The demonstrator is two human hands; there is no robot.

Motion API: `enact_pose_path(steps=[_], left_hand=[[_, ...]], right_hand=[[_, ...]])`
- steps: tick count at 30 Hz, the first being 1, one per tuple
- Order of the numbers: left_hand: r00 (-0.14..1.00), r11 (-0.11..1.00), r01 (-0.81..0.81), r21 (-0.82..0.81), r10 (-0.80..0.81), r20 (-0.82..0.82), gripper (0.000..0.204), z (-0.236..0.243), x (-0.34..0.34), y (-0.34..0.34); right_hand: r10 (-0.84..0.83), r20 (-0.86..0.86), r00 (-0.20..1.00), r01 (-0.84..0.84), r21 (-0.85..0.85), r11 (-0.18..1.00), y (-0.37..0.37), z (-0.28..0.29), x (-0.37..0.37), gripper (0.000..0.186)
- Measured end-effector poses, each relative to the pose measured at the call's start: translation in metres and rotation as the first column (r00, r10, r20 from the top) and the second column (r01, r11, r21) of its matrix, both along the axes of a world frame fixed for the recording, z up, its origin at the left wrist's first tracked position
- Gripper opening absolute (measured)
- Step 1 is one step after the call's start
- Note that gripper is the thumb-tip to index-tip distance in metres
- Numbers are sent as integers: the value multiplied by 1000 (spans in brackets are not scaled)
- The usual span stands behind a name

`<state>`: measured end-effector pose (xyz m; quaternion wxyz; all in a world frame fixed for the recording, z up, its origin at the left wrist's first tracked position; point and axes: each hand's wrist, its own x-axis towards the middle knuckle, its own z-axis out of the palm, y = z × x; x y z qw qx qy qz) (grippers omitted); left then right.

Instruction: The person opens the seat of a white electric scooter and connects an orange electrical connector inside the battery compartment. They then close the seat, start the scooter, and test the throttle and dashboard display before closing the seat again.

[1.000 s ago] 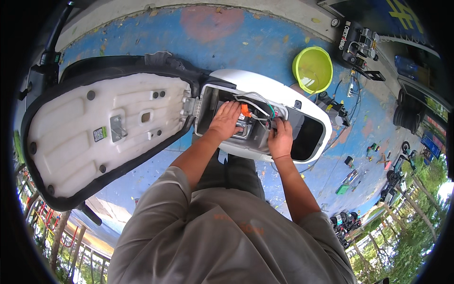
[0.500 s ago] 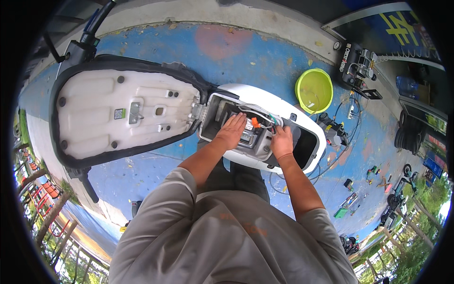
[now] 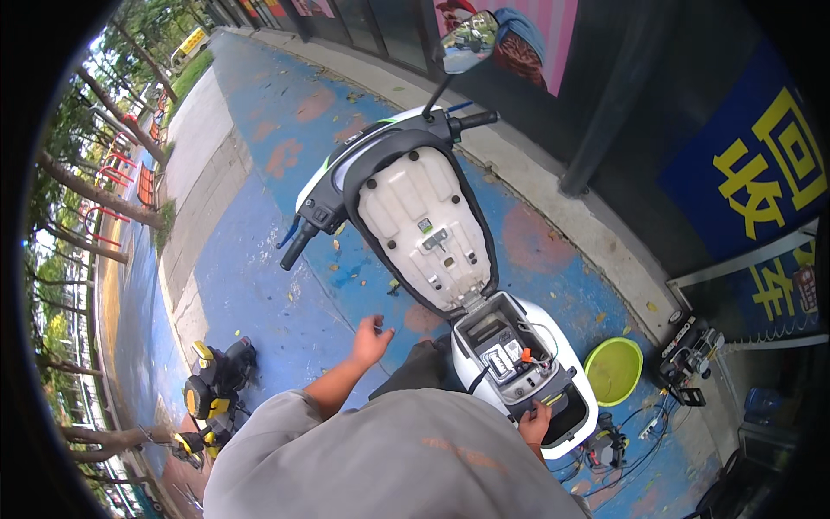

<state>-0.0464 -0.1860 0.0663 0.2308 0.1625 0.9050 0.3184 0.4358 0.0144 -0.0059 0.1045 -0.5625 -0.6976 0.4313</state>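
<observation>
Yellow-and-black machine: on the ground toward 8 o'clock, well apart from the scooter.
Left hand: at 7 o'clock, in the air beside the scooter; fingers loosely curled and apart, nothing visible between them.
Scooter: across the middle, from 11 o'clock down to 5.
Seat: swung open, pale underside up, its hinge at the 5 o'clock end.
Storage box: open at 5 o'clock, holding a white-labelled unit; an orange connector sits just beside it.
Right hand: at 5 o'clock, over the rear of the box; fingers reach onto the dark panel, but whether they grip it I cannot tell.
Lime basin: at 4 o'clock, near the scooter's tail.
Falling seat: a knock to the scooter might tip the seat shut onto the right hand.
Snagged connector: fingers catching the cabling could strain it.
Scooter's long axis: 11 to 5 o'clock, handlebars toward 11, tail toward 5.
</observation>
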Motion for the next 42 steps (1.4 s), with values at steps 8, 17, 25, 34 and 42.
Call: enact_pose_path(steps=[8, 17, 25, 34, 42], left_hand=[[993, 765, -110, 635, 58, 102, 115, 95, -120, 122], [971, 795, 221, 565, -125, -203, 79, 125, -108, 122], [731, 395, 566, 723, -646, -219, 49, 129, -113, 91], [696, 853, -393, 344, 32, 717, 44, -36, -235, 231], [536, 662, -689, 294, 192, 822, 69, -164, -309, 334]], right_hand=[[78, -239, 968, -59, 87, 994, 63, 37, -61, 27], [48, -582, 812, 37, 134, 990, 93, 185, -291, 39], [426, -412, 805, -35, 685, 728, 106, 359, -388, 73], [376, -270, 886, -36, 769, 638, 81, 351, -376, 51], [387, -235, 892, -117, 705, 699, 82, 344, -321, 64]])
